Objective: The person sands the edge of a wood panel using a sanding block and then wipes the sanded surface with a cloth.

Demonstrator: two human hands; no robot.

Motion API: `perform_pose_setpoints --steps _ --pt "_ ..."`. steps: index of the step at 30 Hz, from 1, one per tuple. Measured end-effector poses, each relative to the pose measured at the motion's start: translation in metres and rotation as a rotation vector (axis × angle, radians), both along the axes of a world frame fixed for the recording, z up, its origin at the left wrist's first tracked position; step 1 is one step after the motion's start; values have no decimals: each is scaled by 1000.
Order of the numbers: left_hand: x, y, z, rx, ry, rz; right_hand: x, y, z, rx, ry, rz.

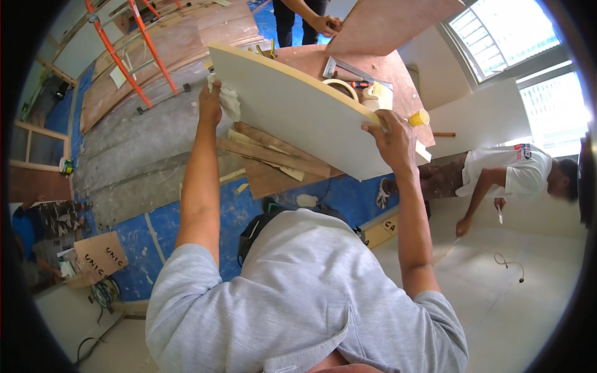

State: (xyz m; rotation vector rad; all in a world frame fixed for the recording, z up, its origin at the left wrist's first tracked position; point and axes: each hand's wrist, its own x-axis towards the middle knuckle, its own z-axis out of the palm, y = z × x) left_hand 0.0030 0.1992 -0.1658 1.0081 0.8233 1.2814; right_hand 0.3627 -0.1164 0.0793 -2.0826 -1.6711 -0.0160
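Note:
A flat board [292, 112] with a pale grey face and a light wood edge stands tilted on its long side in front of me. My right hand [396, 138] is closed over its right end, thumb on the near face and fingers over the edge. At the far left end, my left hand [211, 104] is closed on a crumpled white cloth [230, 104], close against the board's end. Its fingertips are partly hidden by the cloth. Behind the board lie a metal square [357, 72], a tape roll [339, 81] and a tool with an orange-and-black handle [361, 84].
The worktable [398, 69] carries a yellow cup [420, 117] on its right. Wood strips [273, 155] lie below the board. Across the table a co-worker's hand [326, 25] holds a brown panel [395, 25]. Another person [507, 174] works at right. An orange ladder [153, 53] stands far left.

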Motion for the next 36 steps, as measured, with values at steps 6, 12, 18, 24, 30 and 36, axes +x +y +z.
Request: perform_pose_setpoints --steps 6,12,18,24,30,36 --pt "-11 -4 48 -276 -334 562 -3 -8 7 -93 9 45" --pt "21 -119 196 532 146 703 12 5 32 -593 34 315" --pt "199 -264 246 1211 758 -69 77 -4 10 -656 71 490" --pt "241 -262 219 1120 1115 -89 113 -7 1 -765 310 837" --pt "93 -106 214 1070 1210 351 114 2 15 -738 443 904" --pt "105 -129 222 557 1115 329 110 2 6 -630 395 953"
